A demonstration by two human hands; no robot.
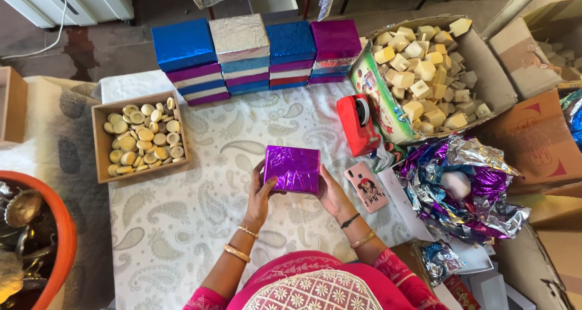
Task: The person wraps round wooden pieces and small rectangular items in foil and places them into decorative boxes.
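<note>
A square box wrapped in shiny purple foil [291, 168] is held flat between both hands above a paisley cloth [182, 225]. My left hand [262, 192] grips its left edge. My right hand [330, 192] grips its right and lower edge. Both wrists wear gold bangles. Stacks of foil-wrapped boxes [254, 58] in blue, silver, purple and magenta stand in a row at the far side of the cloth.
A wooden tray of round wooden pieces [140, 138] lies at left. A red tape dispenser [357, 125], a phone [366, 187], a carton of pale wooden blocks [424, 67] and crumpled foil sheets [467, 182] lie at right. An orange tub [60, 237] sits at far left.
</note>
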